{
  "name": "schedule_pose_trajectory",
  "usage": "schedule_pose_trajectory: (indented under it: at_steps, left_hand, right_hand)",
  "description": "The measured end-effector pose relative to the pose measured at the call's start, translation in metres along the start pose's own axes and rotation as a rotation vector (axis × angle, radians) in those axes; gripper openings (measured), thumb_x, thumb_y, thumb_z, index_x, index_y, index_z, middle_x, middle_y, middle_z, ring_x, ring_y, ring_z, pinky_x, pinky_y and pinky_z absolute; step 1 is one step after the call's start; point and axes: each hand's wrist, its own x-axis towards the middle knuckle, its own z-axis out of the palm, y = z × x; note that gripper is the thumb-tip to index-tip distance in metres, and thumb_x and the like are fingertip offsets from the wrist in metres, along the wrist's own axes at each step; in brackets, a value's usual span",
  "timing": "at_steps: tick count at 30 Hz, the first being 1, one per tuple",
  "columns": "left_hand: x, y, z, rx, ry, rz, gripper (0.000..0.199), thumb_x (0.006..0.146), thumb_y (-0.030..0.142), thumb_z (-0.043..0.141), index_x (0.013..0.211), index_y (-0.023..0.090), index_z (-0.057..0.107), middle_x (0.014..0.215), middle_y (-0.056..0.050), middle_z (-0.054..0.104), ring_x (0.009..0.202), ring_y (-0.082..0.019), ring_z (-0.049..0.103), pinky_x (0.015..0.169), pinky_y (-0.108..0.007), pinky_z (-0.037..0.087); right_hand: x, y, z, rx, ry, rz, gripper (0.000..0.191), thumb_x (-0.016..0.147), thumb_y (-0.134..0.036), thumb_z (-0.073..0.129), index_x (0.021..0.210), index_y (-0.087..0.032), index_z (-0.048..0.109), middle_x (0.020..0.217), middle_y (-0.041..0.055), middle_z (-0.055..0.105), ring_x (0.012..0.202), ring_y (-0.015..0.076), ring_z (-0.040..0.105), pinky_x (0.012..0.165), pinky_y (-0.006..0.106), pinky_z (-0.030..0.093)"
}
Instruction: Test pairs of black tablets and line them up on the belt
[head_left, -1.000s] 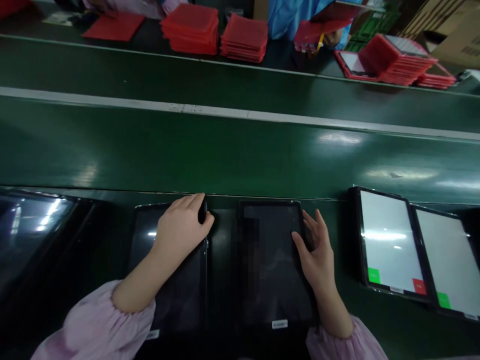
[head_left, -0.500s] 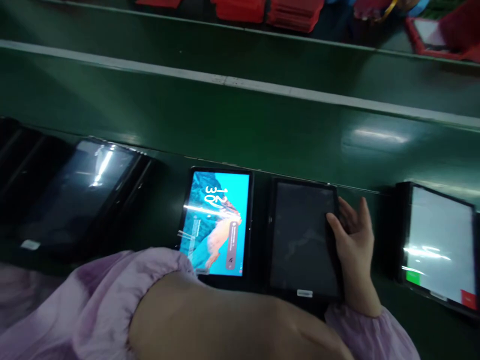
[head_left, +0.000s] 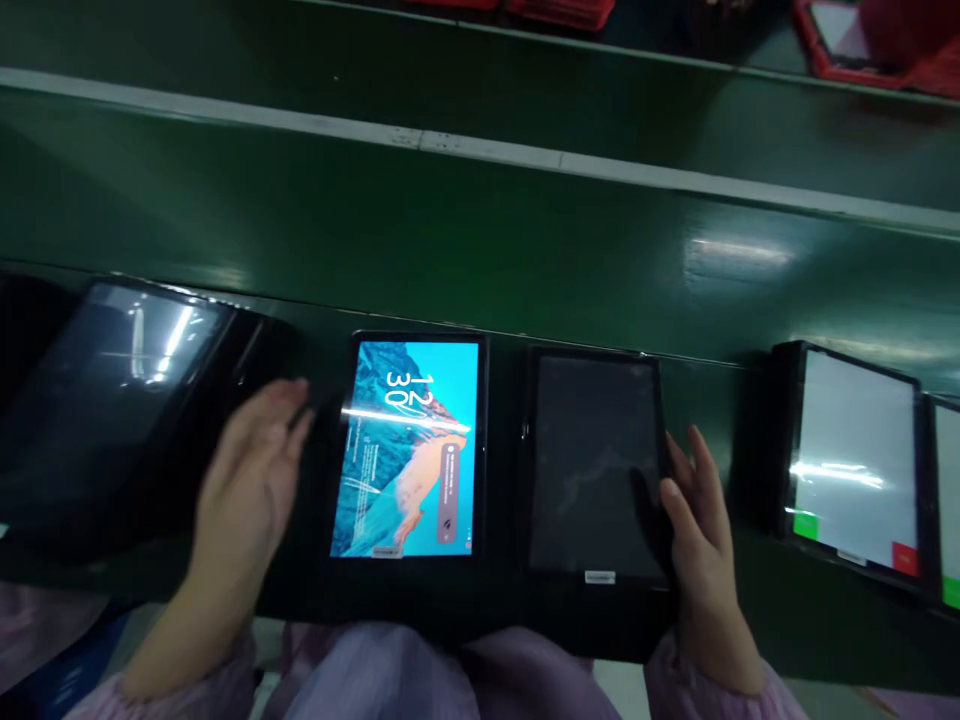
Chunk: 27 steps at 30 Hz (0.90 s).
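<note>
A dark-screened tablet (head_left: 596, 460) with a small white label lies on the green bench in front of me. At its right edge is my right hand (head_left: 703, 525), thumb by the rim and fingers apart; it looks open, not wrapped round the tablet. To the left lies a lit tablet (head_left: 409, 450) showing a mountain wallpaper and the time 12 30. My left hand (head_left: 251, 480), slightly blurred, hovers between this lit tablet and a dark glossy tablet (head_left: 112, 390) at the left. Its fingers reach forward, loosely bent and partly apart, with nothing visible in them.
On the right a white-screened tablet (head_left: 855, 450) with green and red corner patches rests on a dark stack, with another beside it at the frame's edge. A pale strip (head_left: 487, 150) crosses the green bench (head_left: 480, 250). Red trays (head_left: 885, 50) stand at the back.
My left arm, which stretched across the front to the right, has swung back left and its hand now shows. My right thumb has slid off the dark screen to its edge.
</note>
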Motion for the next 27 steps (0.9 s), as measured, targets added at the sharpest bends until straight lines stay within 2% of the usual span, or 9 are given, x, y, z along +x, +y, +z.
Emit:
schedule_pose_trajectory:
  at_steps: [3, 5, 9, 14, 19, 21, 24, 25, 27]
  left_hand:
    - [-0.001, -0.022, 0.005, -0.062, -0.040, -0.156, 0.052, 0.081, 0.057, 0.082, 0.127, 0.033, 0.079, 0.153, -0.002, 0.067, 0.155, -0.035, 0.047, 0.135, -0.050, 0.027]
    - [-0.004, -0.027, 0.003, -0.019, -0.107, -0.151, 0.059, 0.079, 0.058, 0.085, 0.132, 0.034, 0.078, 0.160, 0.002, 0.060, 0.160, -0.033, 0.039, 0.136, -0.046, 0.022]
    - [-0.005, -0.024, 0.006, -0.017, -0.143, -0.118, 0.064, 0.078, 0.061, 0.084, 0.134, 0.032, 0.077, 0.161, 0.002, 0.059, 0.160, -0.032, 0.038, 0.135, -0.043, 0.024]
    - [0.002, -0.019, 0.024, -0.021, -0.170, -0.155, 0.067, 0.079, 0.057, 0.079, 0.140, 0.029, 0.073, 0.165, -0.002, 0.055, 0.159, -0.034, 0.040, 0.133, -0.045, 0.027]
    - [0.014, -0.011, 0.039, -0.120, -0.163, -0.161, 0.056, 0.074, 0.035, 0.081, 0.130, 0.026, 0.079, 0.159, -0.002, 0.061, 0.158, -0.032, 0.042, 0.133, -0.041, 0.028]
    - [0.018, -0.008, 0.046, -0.191, -0.126, -0.165, 0.049, 0.069, 0.026, 0.081, 0.118, 0.025, 0.084, 0.151, -0.002, 0.068, 0.156, -0.033, 0.045, 0.133, -0.043, 0.030]
    - [0.025, -0.005, 0.053, -0.228, -0.106, -0.147, 0.041, 0.064, 0.021, 0.078, 0.105, 0.023, 0.086, 0.145, -0.004, 0.072, 0.156, -0.036, 0.045, 0.133, -0.048, 0.030]
    - [0.027, -0.005, 0.054, -0.231, -0.109, -0.133, 0.040, 0.064, 0.021, 0.077, 0.103, 0.023, 0.086, 0.145, -0.005, 0.073, 0.156, -0.036, 0.044, 0.134, -0.050, 0.029]
    - [0.031, -0.005, 0.055, -0.223, -0.116, -0.099, 0.038, 0.062, 0.020, 0.076, 0.099, 0.023, 0.086, 0.143, -0.006, 0.074, 0.157, -0.037, 0.043, 0.134, -0.052, 0.028]
  right_hand:
    - [-0.006, 0.000, 0.004, 0.042, -0.032, 0.034, 0.063, 0.101, -0.047, 0.069, 0.161, -0.041, 0.049, 0.163, 0.0052, 0.057, 0.150, 0.0271, 0.055, 0.122, 0.050, 0.049]
    - [-0.005, -0.001, 0.006, 0.057, -0.035, 0.045, 0.063, 0.101, -0.047, 0.070, 0.160, -0.042, 0.049, 0.163, 0.0041, 0.058, 0.151, 0.0271, 0.053, 0.122, 0.049, 0.049]
    - [0.000, -0.001, 0.007, 0.043, -0.034, 0.058, 0.066, 0.096, -0.048, 0.076, 0.157, -0.042, 0.053, 0.163, 0.0038, 0.057, 0.154, 0.0285, 0.049, 0.122, 0.048, 0.049]
    - [0.007, 0.002, 0.012, 0.022, -0.077, 0.032, 0.068, 0.096, -0.052, 0.073, 0.159, -0.038, 0.051, 0.165, 0.0078, 0.055, 0.153, 0.0333, 0.050, 0.118, 0.053, 0.053]
    - [0.025, -0.001, 0.017, -0.060, -0.109, -0.075, 0.065, 0.099, -0.055, 0.066, 0.158, -0.034, 0.048, 0.159, 0.0106, 0.060, 0.146, 0.0329, 0.059, 0.112, 0.053, 0.058]
    - [0.033, -0.012, 0.020, -0.188, -0.039, -0.202, 0.063, 0.100, -0.053, 0.065, 0.157, -0.031, 0.048, 0.157, 0.0117, 0.062, 0.147, 0.0340, 0.057, 0.115, 0.058, 0.055]
    - [0.039, -0.042, 0.033, -0.524, 0.050, -0.538, 0.046, 0.101, -0.040, 0.067, 0.144, -0.026, 0.060, 0.143, 0.0124, 0.071, 0.149, 0.0347, 0.055, 0.116, 0.061, 0.052]
    - [0.038, -0.052, 0.040, -0.617, -0.014, -0.656, 0.035, 0.102, -0.035, 0.065, 0.136, -0.026, 0.065, 0.134, 0.0116, 0.076, 0.142, 0.0335, 0.060, 0.112, 0.058, 0.056]
    - [0.034, -0.068, 0.055, -0.710, -0.262, -0.856, 0.018, 0.106, -0.028, 0.059, 0.119, -0.024, 0.071, 0.119, 0.0101, 0.082, 0.120, 0.0309, 0.072, 0.098, 0.050, 0.063]
